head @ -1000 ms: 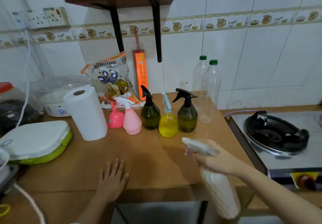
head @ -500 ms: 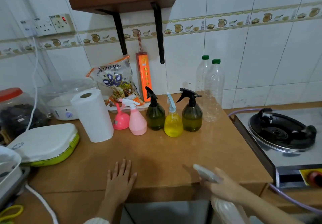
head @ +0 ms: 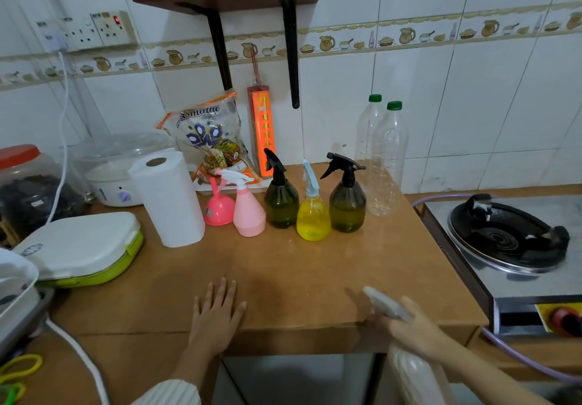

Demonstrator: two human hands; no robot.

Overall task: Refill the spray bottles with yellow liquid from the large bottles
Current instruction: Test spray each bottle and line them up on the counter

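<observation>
- Lower than a second ago, the right hand point(head: 415, 330) now grasps the white spray bottle point(head: 409, 370) at the counter's front edge, lower right of the frame.
- Blur smears its nozzle; the body is cut off by the bottom edge.
- Left hand point(head: 217, 316) lies flat, fingers spread, on the counter point(head: 315, 266).
- Two clear large bottles point(head: 382, 159) stand at centre right; the nearer one partly hides the other.

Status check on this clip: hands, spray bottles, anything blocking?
Left hand flat on counter. Right hand grips white spray bottle at counter edge. Two large bottles look empty. Nothing blocking.
</observation>
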